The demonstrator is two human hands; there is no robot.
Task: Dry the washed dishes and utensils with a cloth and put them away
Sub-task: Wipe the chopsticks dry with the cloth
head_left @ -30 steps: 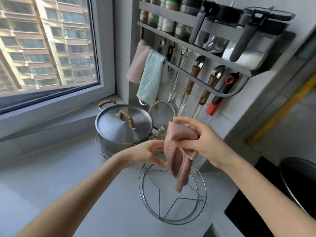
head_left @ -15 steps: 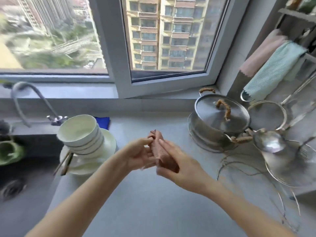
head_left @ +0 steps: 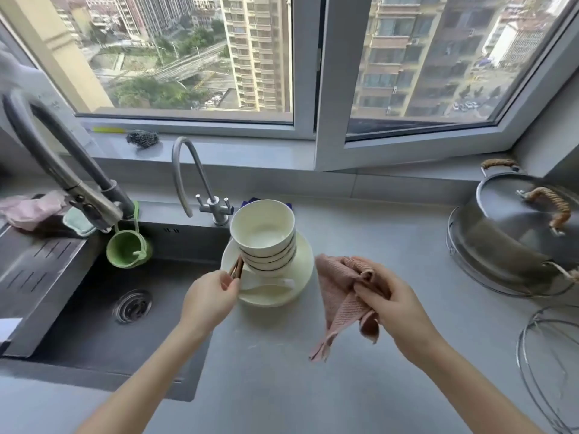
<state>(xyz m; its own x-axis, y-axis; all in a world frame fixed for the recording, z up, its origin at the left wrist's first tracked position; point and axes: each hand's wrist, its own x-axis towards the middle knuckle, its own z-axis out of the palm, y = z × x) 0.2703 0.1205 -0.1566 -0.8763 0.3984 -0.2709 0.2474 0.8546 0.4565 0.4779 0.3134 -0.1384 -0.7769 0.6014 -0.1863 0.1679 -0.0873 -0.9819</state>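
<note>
Your left hand [head_left: 210,297] pinches the near ends of the brown chopsticks [head_left: 235,269], which lean on the left rim of the cream plates [head_left: 304,261]. Your right hand [head_left: 396,308] is curled round a bunched pink cloth [head_left: 336,296], held just right of the plates, with its corners hanging toward the grey counter [head_left: 282,386]. A stack of white bowls [head_left: 263,236] sits on the plates, and a white spoon [head_left: 266,289] lies in front of it. The dark sink [head_left: 94,321] is to your left, with a slim tap [head_left: 215,209] behind the bowls. A lidded steel pot [head_left: 513,233] stands well to the right, a wire rack [head_left: 520,343] near it.
</note>
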